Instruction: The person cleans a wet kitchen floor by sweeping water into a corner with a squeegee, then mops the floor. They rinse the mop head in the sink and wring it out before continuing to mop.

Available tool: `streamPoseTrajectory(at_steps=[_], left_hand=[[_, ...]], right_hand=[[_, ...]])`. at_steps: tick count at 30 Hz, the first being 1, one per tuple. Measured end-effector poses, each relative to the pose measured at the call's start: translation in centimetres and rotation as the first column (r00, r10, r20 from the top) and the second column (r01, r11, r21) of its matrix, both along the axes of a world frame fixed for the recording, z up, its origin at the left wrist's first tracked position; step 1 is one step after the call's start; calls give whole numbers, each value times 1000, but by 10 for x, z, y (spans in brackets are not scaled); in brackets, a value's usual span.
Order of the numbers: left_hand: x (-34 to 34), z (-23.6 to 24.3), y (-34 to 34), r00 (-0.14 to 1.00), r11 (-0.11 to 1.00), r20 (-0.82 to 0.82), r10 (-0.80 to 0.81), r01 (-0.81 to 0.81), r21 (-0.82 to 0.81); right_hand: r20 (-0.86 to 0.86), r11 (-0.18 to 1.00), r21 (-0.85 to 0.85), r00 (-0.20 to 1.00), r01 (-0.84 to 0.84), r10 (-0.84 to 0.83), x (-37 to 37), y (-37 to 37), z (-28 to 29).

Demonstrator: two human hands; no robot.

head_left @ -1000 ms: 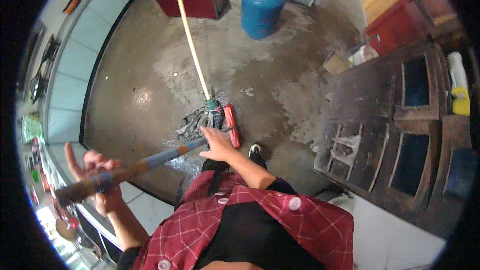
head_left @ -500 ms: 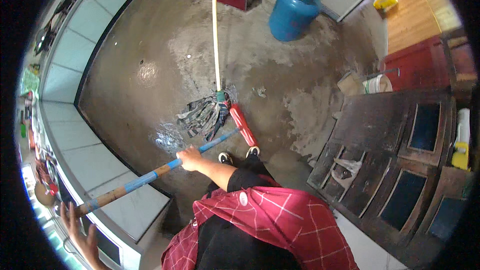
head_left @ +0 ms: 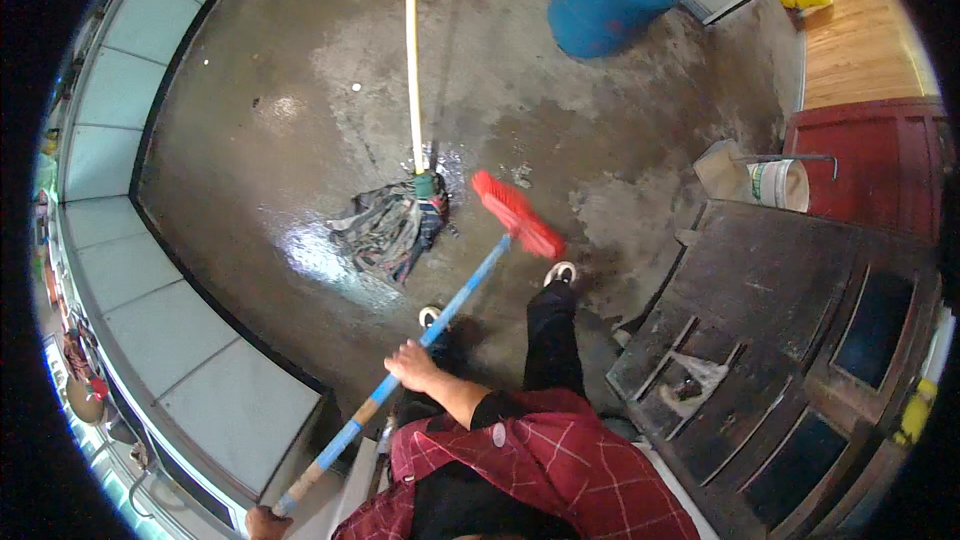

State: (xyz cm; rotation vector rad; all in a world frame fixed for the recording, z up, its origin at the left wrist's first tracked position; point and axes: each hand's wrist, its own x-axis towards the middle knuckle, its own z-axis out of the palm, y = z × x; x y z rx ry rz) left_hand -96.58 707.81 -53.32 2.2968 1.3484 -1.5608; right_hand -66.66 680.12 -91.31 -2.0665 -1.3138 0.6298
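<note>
A red broom with a long pole wrapped partly in blue runs from the floor ahead of my feet toward the lower left. My right hand is closed around the pole near its middle. At the pole's near end, my left hand is wrapped round the tip, partly cut off by the lower edge. Just left of the broom head, a mop of grey cloth strips rests on the wet floor. Its pale handle stands up and leaves the view at the top.
White-tiled cabinets with a counter line the left. A blue gas cylinder stands at the far side. On the right are a dark wooden cabinet, a white bucket and a dustpan. The concrete floor is wet and shiny.
The broom head has swung right and turned, away from the mop. My left hand, earlier with fingers spread, is now closed on the pole's end. My right foot has moved right.
</note>
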Motion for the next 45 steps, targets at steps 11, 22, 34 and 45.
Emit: streamPoseTrajectory(at_steps=[11, 22, 34, 45], left_hand=[[389, -165, -210, 921, 948, 269, -281, 310, -74], [577, -147, -395, 700, 793, 625, -345, 574, -205], [566, -70, -240, 848, 795, 278, -451, 523, -308], [884, -71, -433, 854, 849, 425, -299, 441, -290]], right_hand=[[193, 909, -218, 928, 357, -318, 375, -243, -94], [453, 686, -187, 682, 703, -574, 518, -426, 21], [138, 848, -198, 870, 493, -473, 484, -264, 82], [179, 731, -86, 732, 677, -657, 732, -423, 41]])
